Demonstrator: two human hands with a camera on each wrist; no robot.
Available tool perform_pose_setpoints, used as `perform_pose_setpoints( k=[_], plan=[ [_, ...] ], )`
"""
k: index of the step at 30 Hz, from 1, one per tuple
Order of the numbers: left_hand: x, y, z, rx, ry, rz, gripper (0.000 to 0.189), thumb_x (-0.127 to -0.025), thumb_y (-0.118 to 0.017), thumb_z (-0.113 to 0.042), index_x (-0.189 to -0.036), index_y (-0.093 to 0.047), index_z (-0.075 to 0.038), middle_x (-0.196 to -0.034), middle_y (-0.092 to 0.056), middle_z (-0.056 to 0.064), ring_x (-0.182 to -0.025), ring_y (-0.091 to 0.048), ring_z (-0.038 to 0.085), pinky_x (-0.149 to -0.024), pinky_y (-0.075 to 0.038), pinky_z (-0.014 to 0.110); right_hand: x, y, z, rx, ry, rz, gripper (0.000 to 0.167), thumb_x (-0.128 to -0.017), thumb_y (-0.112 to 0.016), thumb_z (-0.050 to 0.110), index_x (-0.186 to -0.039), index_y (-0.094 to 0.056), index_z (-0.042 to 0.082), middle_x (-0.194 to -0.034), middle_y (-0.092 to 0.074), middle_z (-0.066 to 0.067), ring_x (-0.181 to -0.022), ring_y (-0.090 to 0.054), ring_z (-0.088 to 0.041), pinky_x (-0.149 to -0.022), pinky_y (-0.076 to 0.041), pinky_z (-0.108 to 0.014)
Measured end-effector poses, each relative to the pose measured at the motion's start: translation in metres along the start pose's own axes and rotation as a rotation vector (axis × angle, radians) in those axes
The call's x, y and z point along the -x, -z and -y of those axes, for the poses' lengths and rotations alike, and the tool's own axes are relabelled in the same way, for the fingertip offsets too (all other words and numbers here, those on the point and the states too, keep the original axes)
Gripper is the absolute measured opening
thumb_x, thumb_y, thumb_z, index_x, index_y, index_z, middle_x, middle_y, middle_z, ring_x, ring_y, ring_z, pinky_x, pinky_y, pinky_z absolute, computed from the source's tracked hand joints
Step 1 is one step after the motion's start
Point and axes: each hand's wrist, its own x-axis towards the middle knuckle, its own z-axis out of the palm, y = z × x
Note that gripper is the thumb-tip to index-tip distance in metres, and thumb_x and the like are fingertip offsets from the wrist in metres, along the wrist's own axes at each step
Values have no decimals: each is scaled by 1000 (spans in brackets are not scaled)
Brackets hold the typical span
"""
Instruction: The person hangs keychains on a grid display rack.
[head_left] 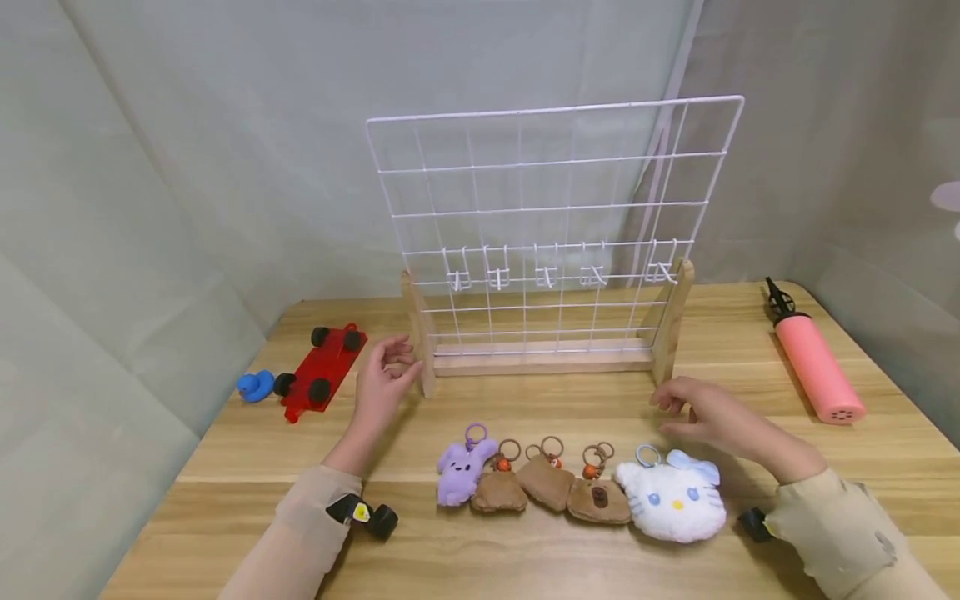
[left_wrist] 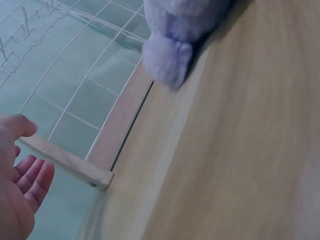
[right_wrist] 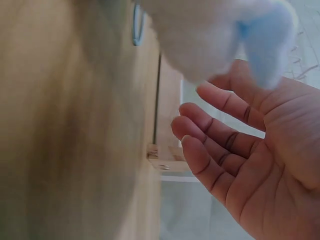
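My left hand (head_left: pixel 385 377) hovers by the left wooden leg (head_left: pixel 417 333) of a white wire grid rack, fingers loosely bent and holding nothing. Near the right leg (head_left: pixel 672 321), my right hand (head_left: pixel 708 415) is likewise loosely curved and bare, as its palm (right_wrist: pixel 265 200) confirms in the right wrist view. Between and in front of the hands lies a row of plush keychains: a purple one (head_left: pixel 459 475), three brown ones (head_left: pixel 600 502) and a white cat head (head_left: pixel 675 504) with a blue bow. Several white hooks (head_left: pixel 498 279) hang along the grid's middle.
At the left lie a red toy car (head_left: pixel 324 371), wheels up, and a blue rubber duck (head_left: pixel 256 386). A pink hand pump (head_left: pixel 817 367) with a black nozzle lies on the right. Grey-white curtains (head_left: pixel 225 150) surround the wooden table (head_left: pixel 525 567).
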Motion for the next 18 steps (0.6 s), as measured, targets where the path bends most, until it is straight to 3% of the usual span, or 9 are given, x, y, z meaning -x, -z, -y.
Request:
perform_pose_setpoints(
  k=[6, 18],
  plan=[
    [1, -5, 8, -10, 29, 15, 51, -81, -68, 6, -128, -50, 0, -113, -57, 18, -92, -54, 10, -74, -47, 9, -1, -6, -4, -103, 7, 76, 23, -81, -74, 13, -101, -63, 7, -88, -64, 2, -79, -57, -3, -65, -50, -21],
    [0, -10, 20, -32, -2, 50, 52, -81, -66, 10, -128, -46, 3, -112, -55, 22, -92, -53, 12, -73, -46, 8, 1, -13, -5, -252, 13, 163, 23, -84, -73, 20, -101, -64, 8, -87, -64, 2, -76, -55, 2, -65, -51, -21]
  ],
)
